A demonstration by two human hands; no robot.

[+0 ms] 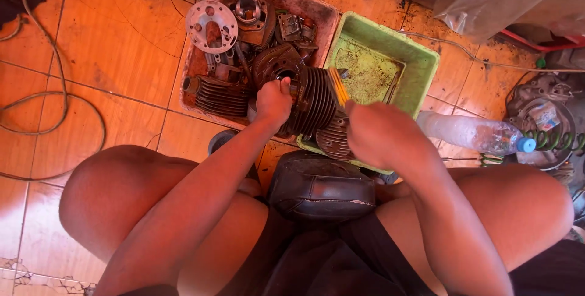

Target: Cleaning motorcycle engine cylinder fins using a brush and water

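My left hand (272,102) grips one end of a dark finned engine cylinder (314,100), held up over the gap between two trays. My right hand (381,131) is closed around a brush with a yellow handle (337,87), whose end lies against the cylinder's fins. A second finned round part (333,139) sits just below the cylinder, by the green tray's near edge. My bare knees frame the bottom of the view, with a dark rounded seat-like object (320,187) between them.
A dirty pinkish tray (317,11) holds several engine parts, among them a round plate (211,25) and a finned cylinder (220,95). A green tray (420,58) holds grimy liquid. A plastic bottle (475,133) lies at right. A cable (61,107) loops over the orange tiles.
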